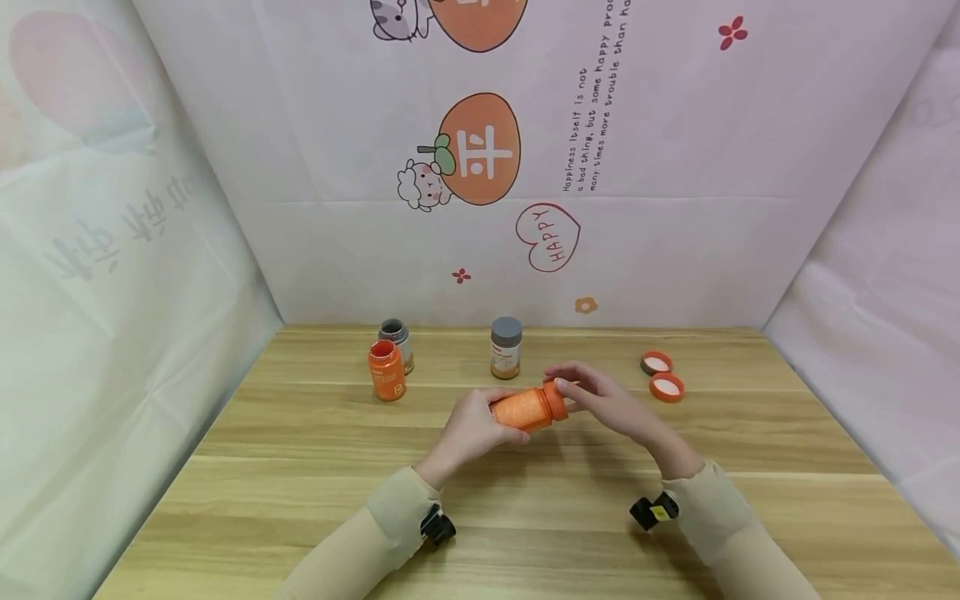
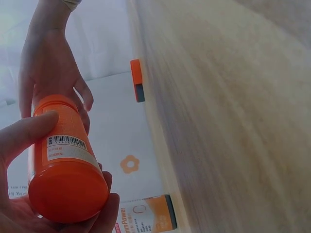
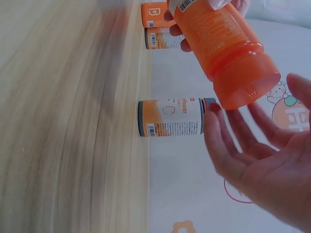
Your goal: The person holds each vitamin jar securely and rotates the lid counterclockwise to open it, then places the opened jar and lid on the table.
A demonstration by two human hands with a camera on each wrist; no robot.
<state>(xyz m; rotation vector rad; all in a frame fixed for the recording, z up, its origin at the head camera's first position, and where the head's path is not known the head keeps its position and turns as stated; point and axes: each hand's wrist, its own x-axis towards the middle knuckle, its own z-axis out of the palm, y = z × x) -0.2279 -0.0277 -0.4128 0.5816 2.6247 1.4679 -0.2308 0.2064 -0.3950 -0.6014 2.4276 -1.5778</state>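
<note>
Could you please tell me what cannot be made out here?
Held orange bottle, right wrist view: base cut off by the top edge.
Its contents, head view: hidden by walls and orange cap.
Gray-necked bottle, head view: lower front hidden by uncapped orange bottle.
Gray-capped bottle, head view: fine print too small.

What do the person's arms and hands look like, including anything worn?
The left sleeve and right sleeve are beige. A black device sits at each wrist, the right one bearing a yellow patch. The left hand and right hand are ungloved.
</note>
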